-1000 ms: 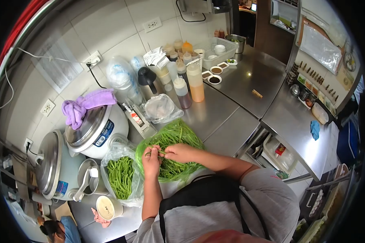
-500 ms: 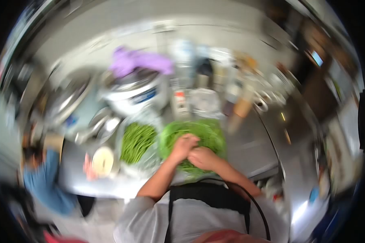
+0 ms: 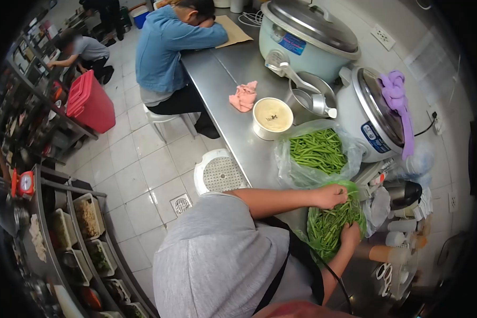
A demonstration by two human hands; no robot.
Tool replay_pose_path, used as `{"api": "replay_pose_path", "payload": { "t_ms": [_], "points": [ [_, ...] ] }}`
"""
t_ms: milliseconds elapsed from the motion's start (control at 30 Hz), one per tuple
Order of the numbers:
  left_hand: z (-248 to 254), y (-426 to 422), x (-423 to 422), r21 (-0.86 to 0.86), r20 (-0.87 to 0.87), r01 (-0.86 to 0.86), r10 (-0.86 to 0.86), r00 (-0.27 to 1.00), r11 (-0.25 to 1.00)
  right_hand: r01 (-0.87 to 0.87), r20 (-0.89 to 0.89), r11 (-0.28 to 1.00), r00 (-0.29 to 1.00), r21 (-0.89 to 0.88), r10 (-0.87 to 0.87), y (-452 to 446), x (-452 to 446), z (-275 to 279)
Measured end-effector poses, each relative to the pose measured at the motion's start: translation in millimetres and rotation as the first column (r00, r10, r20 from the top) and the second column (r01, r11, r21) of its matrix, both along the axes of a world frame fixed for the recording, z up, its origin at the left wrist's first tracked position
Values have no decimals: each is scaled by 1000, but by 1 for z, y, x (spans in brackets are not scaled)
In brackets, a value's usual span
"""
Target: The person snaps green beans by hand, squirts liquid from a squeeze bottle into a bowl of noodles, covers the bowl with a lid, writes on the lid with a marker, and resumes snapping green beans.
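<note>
My left hand (image 3: 331, 196) is closed in a pinch above the far side of a green plastic bag (image 3: 353, 186) of cut green beans (image 3: 328, 225). What lies between its fingertips is too small to make out. My right hand (image 3: 350, 236) is lower, at the bag's right side, its curled fingers closed on some of the beans. Beside this bag, a clear plastic bag (image 3: 283, 168) holds long, whole green beans (image 3: 317, 152).
On the steel table (image 3: 222, 100) are a round tub (image 3: 273, 117), a pink cloth (image 3: 243, 96), a metal pot (image 3: 328, 87) and two large rice cookers (image 3: 310, 32). A person (image 3: 167, 47) leans on the table's far end. A stool (image 3: 220, 172) stands by its edge.
My view has swung left, showing the floor, shelves and seated person more fully. My hands, together over the beans before, are now apart, the left one raised beyond the right.
</note>
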State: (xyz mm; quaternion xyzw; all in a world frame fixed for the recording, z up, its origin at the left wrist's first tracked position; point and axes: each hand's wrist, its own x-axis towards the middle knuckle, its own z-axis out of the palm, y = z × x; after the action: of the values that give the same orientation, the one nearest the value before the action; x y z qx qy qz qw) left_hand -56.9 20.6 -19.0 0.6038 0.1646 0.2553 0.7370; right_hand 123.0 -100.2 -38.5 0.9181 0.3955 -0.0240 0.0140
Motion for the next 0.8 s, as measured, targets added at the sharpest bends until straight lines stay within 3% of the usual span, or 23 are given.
{"api": "replay_pose_path", "payload": {
  "t_ms": [67,233,267,333,367,467,567,633,733,800],
  "points": [
    [0,7,-11,-34,-18,-35,35,999,999,46,4,995,999,-88,-45,6,-13,10],
    [-2,14,-16,-54,-41,-59,57,998,997,16,-8,998,1000,61,-15,-5,-9,-1],
    [-7,14,-11,79,-8,-83,83,996,993,4,0,997,1000,83,-4,-8,-6,-4],
    [-10,13,-2,333,71,-143,126,989,932,-24,-143,934,987,357,80,-17,1,-10],
    [-5,12,-2,309,28,-92,87,996,947,-22,-204,875,969,484,137,-23,5,-13],
    [6,7,-2,189,-48,39,-31,998,981,-127,-120,818,965,560,232,-37,22,-15],
    [-1,5,5,51,-32,107,-105,994,993,-90,-245,842,935,531,255,-38,19,7],
    [-3,4,5,29,-48,116,-115,992,993,52,-379,749,884,661,273,-32,8,16],
    [-4,3,7,223,-33,39,-33,999,974,139,-432,610,825,781,366,-25,2,20],
    [-5,1,11,205,-60,70,-59,996,976,88,-367,575,844,814,390,-21,1,24]
  ]
}}
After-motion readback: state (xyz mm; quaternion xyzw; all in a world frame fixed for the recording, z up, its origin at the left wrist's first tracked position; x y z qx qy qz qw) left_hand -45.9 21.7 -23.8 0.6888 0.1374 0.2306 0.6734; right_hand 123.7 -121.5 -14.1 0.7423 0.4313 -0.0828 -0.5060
